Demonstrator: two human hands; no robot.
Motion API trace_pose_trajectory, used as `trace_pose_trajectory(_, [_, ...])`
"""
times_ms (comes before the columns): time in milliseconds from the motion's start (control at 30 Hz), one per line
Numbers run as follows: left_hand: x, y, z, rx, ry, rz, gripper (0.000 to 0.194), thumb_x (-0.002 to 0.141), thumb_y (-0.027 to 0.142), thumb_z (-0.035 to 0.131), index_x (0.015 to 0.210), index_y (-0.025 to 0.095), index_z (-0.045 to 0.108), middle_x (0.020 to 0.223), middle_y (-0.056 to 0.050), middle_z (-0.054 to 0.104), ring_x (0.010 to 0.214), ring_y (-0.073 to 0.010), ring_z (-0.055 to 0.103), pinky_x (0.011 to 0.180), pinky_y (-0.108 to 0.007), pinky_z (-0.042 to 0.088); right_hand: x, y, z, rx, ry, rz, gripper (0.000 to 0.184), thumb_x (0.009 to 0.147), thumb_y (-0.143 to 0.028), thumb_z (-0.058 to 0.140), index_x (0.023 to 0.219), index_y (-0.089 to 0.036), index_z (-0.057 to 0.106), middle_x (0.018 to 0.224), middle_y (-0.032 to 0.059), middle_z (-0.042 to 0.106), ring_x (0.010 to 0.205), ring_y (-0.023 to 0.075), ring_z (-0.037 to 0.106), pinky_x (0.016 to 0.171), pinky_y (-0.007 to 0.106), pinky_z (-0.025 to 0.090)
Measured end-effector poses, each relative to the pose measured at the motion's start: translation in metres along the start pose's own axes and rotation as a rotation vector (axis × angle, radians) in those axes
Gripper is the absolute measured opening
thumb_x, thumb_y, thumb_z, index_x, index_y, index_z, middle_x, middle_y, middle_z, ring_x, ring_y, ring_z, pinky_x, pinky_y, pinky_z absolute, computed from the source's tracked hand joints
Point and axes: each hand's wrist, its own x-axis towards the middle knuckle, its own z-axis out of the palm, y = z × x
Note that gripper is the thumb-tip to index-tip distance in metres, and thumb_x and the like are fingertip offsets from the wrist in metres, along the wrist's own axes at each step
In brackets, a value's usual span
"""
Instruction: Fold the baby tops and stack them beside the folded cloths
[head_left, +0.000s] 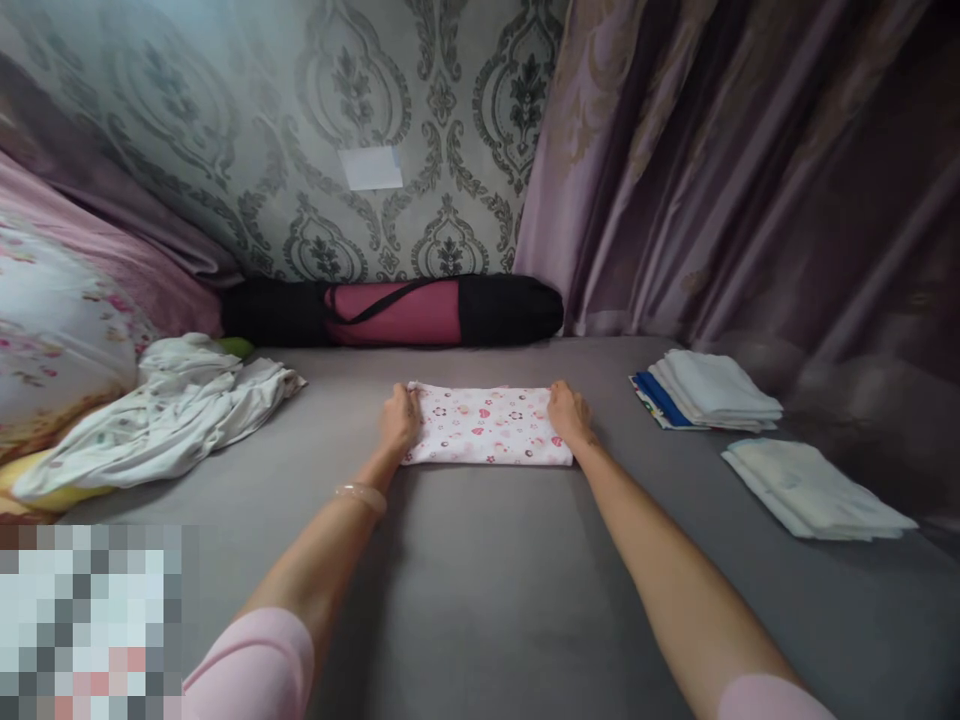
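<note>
A white cloth with pink and red hearts and flowers (486, 428) lies in front of me, folded into a wide rectangle on the grey bed sheet (480, 580). My left hand (400, 420) is closed on its left end, near the far corner. At the opposite end, my right hand (570, 412) grips the far right corner with bent fingers. The fingertips of both hands are partly hidden. A pale bangle (361, 497) circles my left wrist.
Two folded stacks, white cloths over a blue one (712, 388) and pale cloths (817, 490), sit at right. A crumpled white cloth (187, 410) lies at left beside a floral pillow (60, 310). Along the wall rests a black and maroon roll bag (394, 312); purple curtains (660, 170) hang behind.
</note>
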Motion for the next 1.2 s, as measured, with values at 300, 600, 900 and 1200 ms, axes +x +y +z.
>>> trace_pose_trajectory(300, [0.004, 0.004, -0.007, -0.029, -0.057, -0.055, 0.032, 0.094, 0.040, 0.038, 0.102, 0.014, 0.056, 0.102, -0.022, 0.069, 0.097, -0.0302, 0.066, 0.075, -0.035, 0.046, 0.016, 0.004, 0.004, 0.147, -0.052, 0.168, 0.043, 0.094, -0.037, 0.040, 0.104, -0.009, 0.071, 0.103, 0.0242, 0.069, 0.101, 0.0298, 0.067, 0.079, 0.037, 0.049])
trace_pose_trajectory(600, [-0.019, 0.014, -0.041, 0.123, 0.065, 0.156, 0.028, 0.093, 0.031, 0.042, 0.109, 0.012, 0.055, 0.113, -0.019, 0.061, 0.107, -0.0290, 0.058, 0.088, -0.036, 0.044, 0.007, 0.009, -0.016, 0.176, -0.005, 0.078, 0.039, 0.096, -0.024, 0.031, 0.109, -0.010, 0.065, 0.098, 0.0151, 0.071, 0.086, 0.0210, 0.067, 0.073, 0.029, 0.049])
trace_pose_trajectory(900, [-0.055, 0.072, -0.001, 0.167, -0.175, 0.528, 0.039, 0.093, 0.020, 0.038, 0.127, 0.007, 0.050, 0.135, -0.021, 0.051, 0.132, -0.0295, 0.041, 0.108, -0.044, 0.031, -0.064, -0.082, 0.027, 0.003, -0.113, -0.600, 0.050, 0.097, -0.023, 0.027, 0.142, -0.010, 0.042, 0.151, 0.0112, 0.038, 0.142, 0.0260, 0.025, 0.115, 0.043, 0.016])
trace_pose_trajectory(1200, [-0.064, 0.053, 0.018, 0.211, -0.076, 0.394, 0.055, 0.098, 0.039, 0.027, 0.143, 0.010, 0.041, 0.151, -0.018, 0.036, 0.141, -0.0347, 0.029, 0.114, -0.052, 0.020, -0.071, -0.076, 0.039, -0.052, -0.092, -0.596, 0.054, 0.097, -0.031, 0.025, 0.148, -0.014, 0.036, 0.156, 0.0083, 0.029, 0.145, 0.0241, 0.019, 0.116, 0.046, 0.010])
